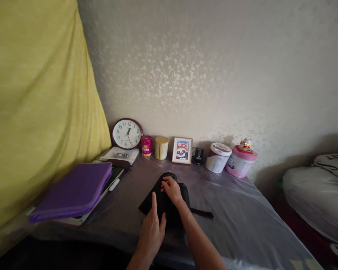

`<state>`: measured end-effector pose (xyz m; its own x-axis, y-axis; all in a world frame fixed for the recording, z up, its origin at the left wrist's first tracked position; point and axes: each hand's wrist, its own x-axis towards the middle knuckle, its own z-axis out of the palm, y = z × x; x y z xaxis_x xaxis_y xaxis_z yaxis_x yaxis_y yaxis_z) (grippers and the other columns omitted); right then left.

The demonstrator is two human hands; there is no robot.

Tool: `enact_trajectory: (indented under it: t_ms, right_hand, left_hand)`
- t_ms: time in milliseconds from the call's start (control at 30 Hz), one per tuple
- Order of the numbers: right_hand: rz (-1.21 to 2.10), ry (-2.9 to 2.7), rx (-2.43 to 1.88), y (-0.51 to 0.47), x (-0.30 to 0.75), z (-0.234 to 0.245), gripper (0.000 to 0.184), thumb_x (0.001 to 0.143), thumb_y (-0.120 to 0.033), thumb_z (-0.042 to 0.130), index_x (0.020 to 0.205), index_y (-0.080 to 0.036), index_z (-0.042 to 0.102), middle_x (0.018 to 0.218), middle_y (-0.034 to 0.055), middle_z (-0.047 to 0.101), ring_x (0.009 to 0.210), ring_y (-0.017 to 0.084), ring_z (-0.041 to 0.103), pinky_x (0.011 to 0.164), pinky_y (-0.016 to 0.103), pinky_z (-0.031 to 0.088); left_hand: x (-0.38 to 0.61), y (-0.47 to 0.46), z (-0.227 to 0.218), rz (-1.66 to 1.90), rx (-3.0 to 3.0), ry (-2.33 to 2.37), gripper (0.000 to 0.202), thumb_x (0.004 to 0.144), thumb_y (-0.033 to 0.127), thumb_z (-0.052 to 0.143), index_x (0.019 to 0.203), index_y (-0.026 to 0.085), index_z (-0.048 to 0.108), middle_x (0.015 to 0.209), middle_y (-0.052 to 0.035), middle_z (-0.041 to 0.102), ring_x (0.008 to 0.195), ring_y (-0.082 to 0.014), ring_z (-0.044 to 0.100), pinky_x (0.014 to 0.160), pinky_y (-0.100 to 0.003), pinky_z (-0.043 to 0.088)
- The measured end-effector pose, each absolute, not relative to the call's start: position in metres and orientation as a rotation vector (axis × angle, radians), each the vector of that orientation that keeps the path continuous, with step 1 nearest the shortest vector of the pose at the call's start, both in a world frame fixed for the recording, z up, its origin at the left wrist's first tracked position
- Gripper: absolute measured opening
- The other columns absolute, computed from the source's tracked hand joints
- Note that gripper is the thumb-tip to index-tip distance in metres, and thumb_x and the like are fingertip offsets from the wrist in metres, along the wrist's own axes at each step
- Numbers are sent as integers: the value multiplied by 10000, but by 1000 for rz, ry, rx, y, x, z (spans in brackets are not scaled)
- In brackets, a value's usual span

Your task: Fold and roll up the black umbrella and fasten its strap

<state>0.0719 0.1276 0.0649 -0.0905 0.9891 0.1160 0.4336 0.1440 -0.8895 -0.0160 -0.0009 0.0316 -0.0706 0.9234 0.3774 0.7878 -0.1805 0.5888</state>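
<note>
A black fabric item [169,217], perhaps a folded umbrella or a soft bag, lies near the front middle of the table. A dark strap [202,213] sticks out from it to the right. My left hand [152,227] is at its near left side, index finger stretched forward and thumb apart. Over its upper part, my right hand [171,189] has its fingers curled inward against the black fabric. What lies under the right fingertips is hidden.
Purple folders [73,189] are stacked at the left, beside a yellow curtain [45,93]. Along the wall stand a clock [127,134], a pink can [146,145], a yellow can [161,147], a panda picture frame [182,150], a white tub [218,158] and a pink tub [241,161].
</note>
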Motion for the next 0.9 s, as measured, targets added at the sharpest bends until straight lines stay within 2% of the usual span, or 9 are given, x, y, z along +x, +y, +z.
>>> enact_trajectory:
  t_ms: [100, 200, 300, 467, 600, 767, 900]
  right_hand:
    - [635, -1863, -1217, 110, 78, 69, 156, 818, -172, 512, 894, -216, 641, 838, 3, 687, 746, 127, 642, 725, 246, 480]
    - [396, -2029, -1025, 91, 86, 69, 185, 850, -169, 482, 895, -212, 656, 928, 25, 681, 900, 151, 604, 839, 285, 455]
    - [272, -2119, -927, 78, 94, 63, 225, 876, -163, 446, 957, -195, 654, 1012, 46, 669, 1032, 168, 557, 927, 327, 424]
    - [140, -2183, -1028, 91, 101, 51, 275, 886, -208, 447, 1111, -187, 604, 1216, 71, 585, 1216, 209, 439, 1022, 417, 340]
    - [83, -2208, -1148, 120, 102, 50, 304, 903, -238, 417, 1160, -197, 574, 1289, 75, 531, 1257, 218, 397, 1025, 441, 318]
    - [56, -2235, -1237, 159, 107, 46, 316, 913, -230, 376, 1162, -217, 572, 1291, 57, 532, 1267, 194, 387, 1029, 424, 306]
    - [61, -2193, -1393, 175, 112, 50, 322, 910, -240, 380, 1177, -220, 560, 1283, 70, 538, 1238, 207, 426, 1010, 430, 332]
  left_hand:
    - [-16, -1, 33, 897, 2193, 1939, 486, 916, 243, 234, 1397, 185, 190, 1147, -127, 594, 1023, -190, 596, 838, -327, 486]
    - [-15, 1, 25, 749, 2277, 2070, 441, 918, 245, 228, 1315, 130, 381, 1060, -147, 621, 962, -205, 616, 818, -333, 492]
    - [-14, 3, 18, 751, 2327, 2128, 443, 918, 243, 232, 1299, 85, 393, 1116, -160, 604, 1023, -202, 590, 851, -319, 480]
    - [-12, 2, 13, 704, 2352, 2187, 455, 917, 267, 244, 1304, 79, 391, 1192, -183, 572, 1090, -224, 556, 860, -326, 476]
    - [-9, 2, 11, 663, 2316, 2217, 464, 918, 272, 234, 1330, 97, 356, 1221, -176, 558, 1117, -224, 539, 867, -332, 472]
    - [-8, 4, 11, 656, 2237, 2174, 512, 912, 311, 225, 1332, 38, 334, 1280, -195, 504, 1168, -229, 497, 923, -338, 443]
    - [-8, 6, 14, 635, 2170, 2160, 527, 897, 338, 250, 1313, 37, 372, 1292, -200, 490, 1189, -244, 477, 948, -356, 423]
